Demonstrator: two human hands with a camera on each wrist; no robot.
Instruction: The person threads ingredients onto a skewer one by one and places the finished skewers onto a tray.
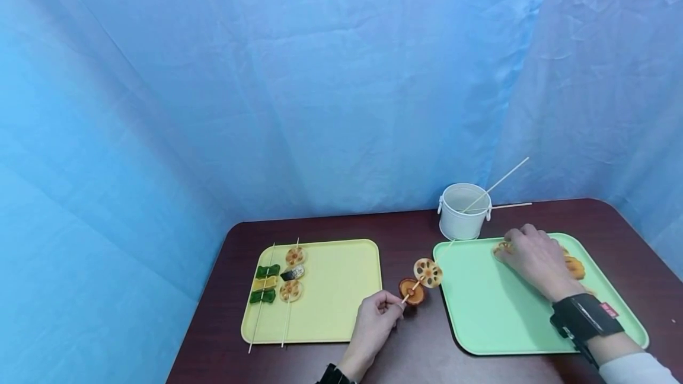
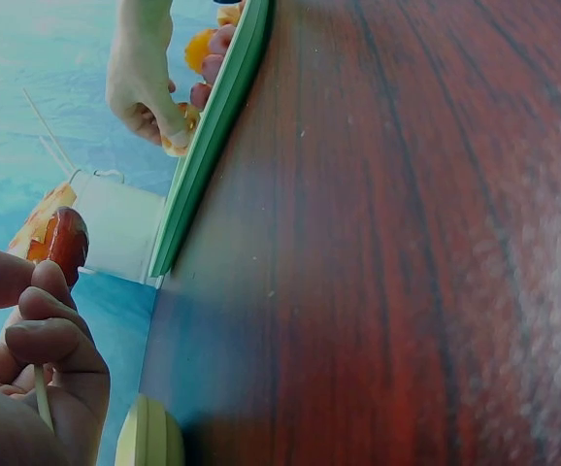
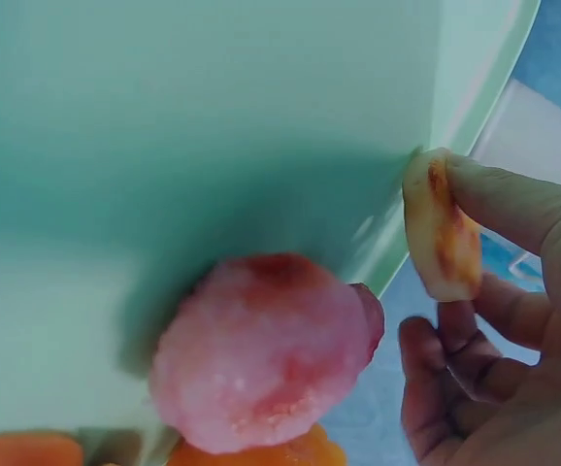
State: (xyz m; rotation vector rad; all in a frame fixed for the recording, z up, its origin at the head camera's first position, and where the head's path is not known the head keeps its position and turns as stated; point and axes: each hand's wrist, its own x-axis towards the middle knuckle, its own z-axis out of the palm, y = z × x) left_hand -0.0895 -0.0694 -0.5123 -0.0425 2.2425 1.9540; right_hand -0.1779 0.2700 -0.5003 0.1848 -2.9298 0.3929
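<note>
My left hand point(image 1: 373, 325) pinches a bamboo skewer point(image 1: 447, 248) that carries a brown mushroom cap point(image 1: 411, 292) and a lotus root slice point(image 1: 428, 273). It holds them tilted over the table between the two trays; in the left wrist view the mushroom point(image 2: 67, 248) sits just above the fingertips. Over the far left part of the green tray point(image 1: 496, 325), my right hand point(image 1: 536, 259) pinches a pale, browned lotus root slice point(image 3: 443, 228) between thumb and fingers. That slice appears nearly edge-on in the right wrist view. A pink, rounded food piece point(image 3: 266, 354) lies beside it.
Two loaded skewers, one with green and yellow pieces point(image 1: 265, 283), one with lotus slices point(image 1: 290, 291), lie on the yellow tray point(image 1: 341, 289). A white bucket point(image 1: 461, 224) holding a bare skewer point(image 1: 504, 178) stands behind the green tray. Orange food point(image 1: 574, 267) lies right of my right hand.
</note>
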